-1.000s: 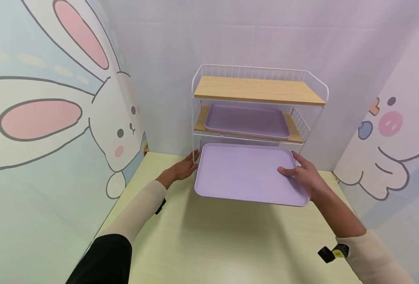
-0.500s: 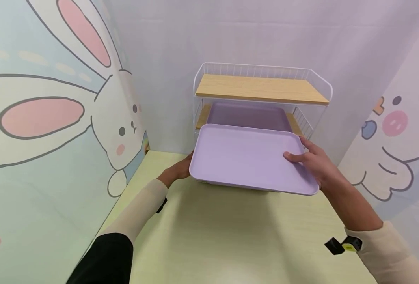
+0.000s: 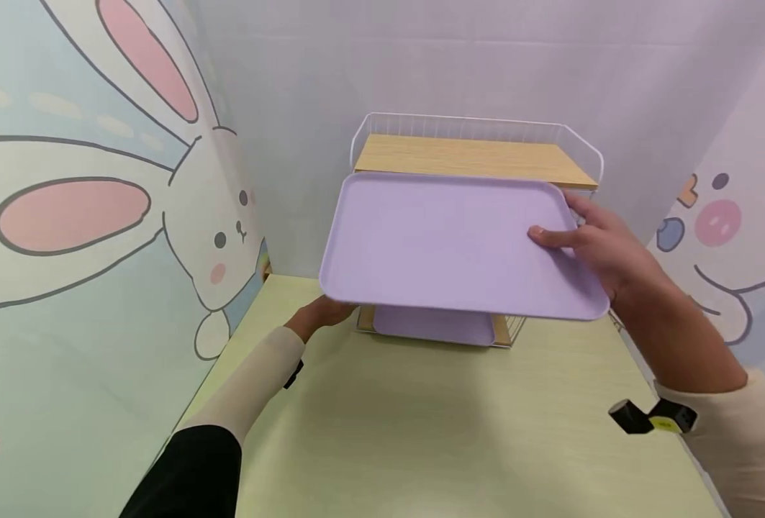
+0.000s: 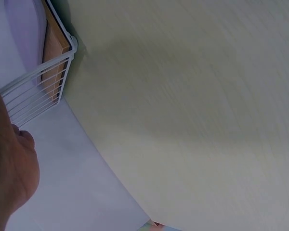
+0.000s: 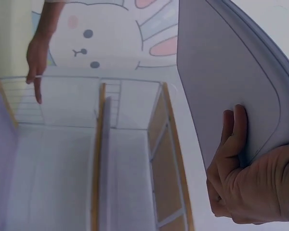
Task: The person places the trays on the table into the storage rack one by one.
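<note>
My right hand (image 3: 615, 252) grips a light purple rectangular tray (image 3: 453, 244) by its right edge, thumb on top and fingers underneath. The tray is raised in front of a white wire rack with wooden shelves, overlapping the front of its top shelf (image 3: 466, 155) in the head view. A second purple tray (image 3: 434, 325) lies on the bottom shelf. On the middle shelf lies a third tray (image 5: 105, 163), edge-on in the right wrist view and hidden in the head view. My left hand (image 5: 38, 57) is at the rack's left wire side, fingers extended.
The rack stands on a pale yellow table (image 3: 421, 432) close to the back wall. A wall panel with a rabbit drawing (image 3: 207, 216) borders the left; another printed panel (image 3: 745, 237) borders the right. The rack's top wire rail (image 3: 460, 124) rises behind the top shelf.
My right hand has lifted the tray from in front of the bottom shelf up to the top shelf's height and nearer to me. The left hand has stayed at the rack's side.
</note>
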The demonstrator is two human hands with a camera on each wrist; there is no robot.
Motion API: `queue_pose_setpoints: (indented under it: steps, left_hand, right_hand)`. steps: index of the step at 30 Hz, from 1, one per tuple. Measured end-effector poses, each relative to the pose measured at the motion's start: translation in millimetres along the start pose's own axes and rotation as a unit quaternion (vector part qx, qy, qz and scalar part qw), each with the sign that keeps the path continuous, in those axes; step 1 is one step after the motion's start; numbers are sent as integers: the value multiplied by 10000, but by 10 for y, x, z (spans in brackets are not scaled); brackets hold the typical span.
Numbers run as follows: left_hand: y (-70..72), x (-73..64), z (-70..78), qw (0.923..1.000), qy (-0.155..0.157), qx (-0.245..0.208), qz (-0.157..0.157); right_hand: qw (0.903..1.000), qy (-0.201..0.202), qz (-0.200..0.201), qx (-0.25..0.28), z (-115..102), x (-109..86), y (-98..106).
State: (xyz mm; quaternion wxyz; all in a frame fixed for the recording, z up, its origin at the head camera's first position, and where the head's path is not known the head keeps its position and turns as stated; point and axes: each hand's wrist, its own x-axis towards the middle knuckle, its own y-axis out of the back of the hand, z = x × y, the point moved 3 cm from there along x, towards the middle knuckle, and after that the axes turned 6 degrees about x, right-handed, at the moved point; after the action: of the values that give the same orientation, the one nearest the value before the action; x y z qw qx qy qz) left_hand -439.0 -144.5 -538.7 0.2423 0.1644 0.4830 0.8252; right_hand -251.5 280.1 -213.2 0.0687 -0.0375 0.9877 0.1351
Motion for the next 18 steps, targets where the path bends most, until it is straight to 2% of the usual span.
queue_pose_setpoints:
  steps: [1,3,4,5,7,8,10,11,12,14,16,18]
  left_hand:
    - [85,-39,165,9998,109,-41,-190]
    - [-4,66,-39,9996,-218,62,-169]
    - [-4,54,-29,9988,-307,296,-221]
    - [-23,91,-102,9981,-355,384,-338]
    - [-148,217,-391,9971,-629,291,-322]
    - [-161,242,-425,9972,-633,209,-346]
    - [-28,134,-142,9980,-406,109,-479]
    - [-30,154,-169,9982,-338,-21,-492]
    - [7,119,-103,9983,-305,-31,-500]
    - [136,-2,160,9980,-11,204,-592]
    - [170,-68,240,9971,61,510,-556]
    - [179,-106,286,9953,134,785,-553]
  right_hand:
    - [10000,38,48,41,-75,27,27]
    - [9997,94,149,147,-213,96,96]
    - [9995,104,182,238,-277,139,136]
    - [9989,117,209,401,-338,189,178]
    - [9968,101,232,761,-446,304,263]
    - [9956,43,266,896,-494,357,313]
    - [9915,-142,391,1232,-575,465,407]
    - [9892,-253,469,1362,-608,516,450]
    - [9871,-366,573,1451,-636,571,489]
    - [9824,-556,803,1594,-674,680,551]
    - [9792,-689,1017,1616,-705,800,586]
    - [9795,-766,1214,1413,-737,915,609]
